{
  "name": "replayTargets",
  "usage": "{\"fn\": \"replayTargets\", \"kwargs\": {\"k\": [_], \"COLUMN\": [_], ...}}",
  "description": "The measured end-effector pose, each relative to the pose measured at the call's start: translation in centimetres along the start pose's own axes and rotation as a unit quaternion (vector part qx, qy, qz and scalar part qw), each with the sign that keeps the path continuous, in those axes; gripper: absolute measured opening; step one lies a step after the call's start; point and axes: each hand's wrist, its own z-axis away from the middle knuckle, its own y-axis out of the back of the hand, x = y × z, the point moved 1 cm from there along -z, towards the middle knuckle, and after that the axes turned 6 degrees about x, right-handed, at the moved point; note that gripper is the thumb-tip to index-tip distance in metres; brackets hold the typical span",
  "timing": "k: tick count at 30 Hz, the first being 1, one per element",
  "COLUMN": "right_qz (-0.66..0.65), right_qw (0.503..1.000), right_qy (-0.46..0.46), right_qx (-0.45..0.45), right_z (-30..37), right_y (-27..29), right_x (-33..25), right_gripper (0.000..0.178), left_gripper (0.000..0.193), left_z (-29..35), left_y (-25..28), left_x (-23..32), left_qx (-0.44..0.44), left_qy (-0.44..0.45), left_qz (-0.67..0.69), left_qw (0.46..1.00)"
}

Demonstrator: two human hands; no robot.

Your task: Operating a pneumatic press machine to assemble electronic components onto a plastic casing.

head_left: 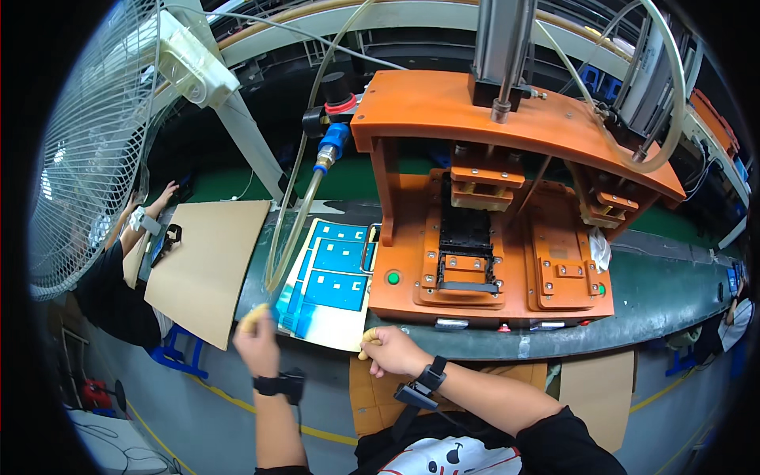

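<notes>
My left hand is raised at the front edge of the bench, left of a white sheet bearing blue die-cut film pieces. Its fingers, with yellow finger cots, are curled and somewhat blurred; a bluish smear shows beside the fingertips. At the sheet's near right corner, my right hand is closed in a pinch, also with yellow finger cots. Whether it grips the corner or something small, I cannot tell. A black plastic frame lies in the left fixture of an orange press.
The press's right fixture holds no black frame. Brown cardboard lies on the green bench to the left, near another person's arm. A hose hangs over the sheet. A fan stands far left.
</notes>
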Motion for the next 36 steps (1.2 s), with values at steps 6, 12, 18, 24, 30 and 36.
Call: {"fn": "replayTargets", "kwargs": {"k": [6,12,18,24,30,36], "right_qz": [-0.019,0.128,0.373,0.453,0.523,0.414], "right_qw": [1.0,0.959,0.624,0.593,0.582,0.535], "right_qy": [0.007,0.241,0.542,0.564,0.543,0.639], "right_qx": [0.008,0.074,0.422,0.353,0.305,0.367], "right_z": [0.0,8.1,17.3,15.6,15.7,20.1], "right_y": [0.0,2.2,7.8,11.0,12.4,15.1], "right_x": [0.2,-1.9,-10.2,-11.4,-12.6,-15.0], "right_gripper": [0.023,0.026,0.032,0.026,0.032,0.043], "left_gripper": [0.025,0.019,0.015,0.006,0.009,0.008], "left_z": [-4.6,2.1,5.9,6.1,5.2,2.8], "left_y": [7.6,5.9,2.5,-6.5,-12.2,-15.3], "left_x": [-1.7,4.3,6.1,11.2,14.5,14.9], "left_qx": [0.087,-0.008,-0.143,-0.38,-0.476,-0.519], "left_qy": [0.083,0.042,-0.01,0.018,0.042,0.033], "left_qz": [0.197,0.234,0.229,0.216,0.203,0.151], "left_qw": [0.973,0.971,0.963,0.899,0.855,0.841]}}
